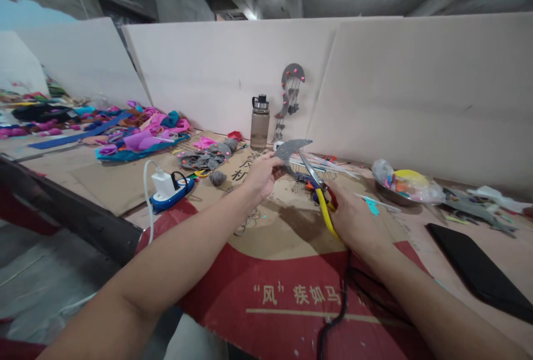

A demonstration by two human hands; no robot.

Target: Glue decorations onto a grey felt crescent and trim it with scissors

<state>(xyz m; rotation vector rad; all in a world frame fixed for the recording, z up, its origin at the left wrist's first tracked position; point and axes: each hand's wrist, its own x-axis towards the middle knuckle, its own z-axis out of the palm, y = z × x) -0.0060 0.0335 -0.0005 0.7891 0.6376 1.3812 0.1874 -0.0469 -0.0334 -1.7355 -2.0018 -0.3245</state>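
Note:
A grey felt crescent [293, 150] is pinched in my left hand [264, 174], raised above the cardboard. My right hand [352, 213] grips yellow-handled scissors [323, 210], whose blades point up toward the crescent's right side. Whether the blades touch the felt I cannot tell. Against the white board behind hangs a grey moon-shaped ornament [293, 74] with pink and orange dots and dangling pieces. Left of my left hand lie a ball of grey yarn [217, 177] and a pile of grey felt pieces [204, 159].
A water bottle [259, 127] stands at the back. Leftward are a blue power strip [172, 196] with a charger and colourful felt scraps [145, 132]. On the right sit a metal bowl [395, 196] of bagged bits and a black phone [474, 265]. A black cable [343, 304] crosses the red-printed cardboard [233, 293].

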